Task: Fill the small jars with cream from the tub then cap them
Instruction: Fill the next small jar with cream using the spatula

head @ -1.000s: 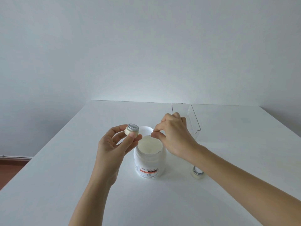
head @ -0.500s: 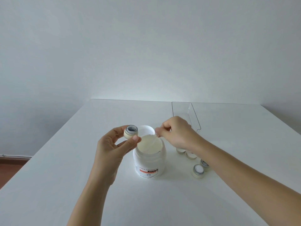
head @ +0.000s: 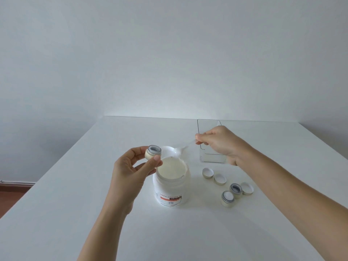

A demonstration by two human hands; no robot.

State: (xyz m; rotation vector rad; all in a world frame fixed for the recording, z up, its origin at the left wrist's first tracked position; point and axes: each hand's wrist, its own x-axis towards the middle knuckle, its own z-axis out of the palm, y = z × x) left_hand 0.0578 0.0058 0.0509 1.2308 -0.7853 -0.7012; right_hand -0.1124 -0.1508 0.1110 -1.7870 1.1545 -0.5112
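Head view shows the left hand (head: 131,170) pinching a small open jar (head: 153,152) beside the cream tub (head: 171,182), while the right hand (head: 219,143) grips a clear spoon (head: 183,147) above the tub's rim.
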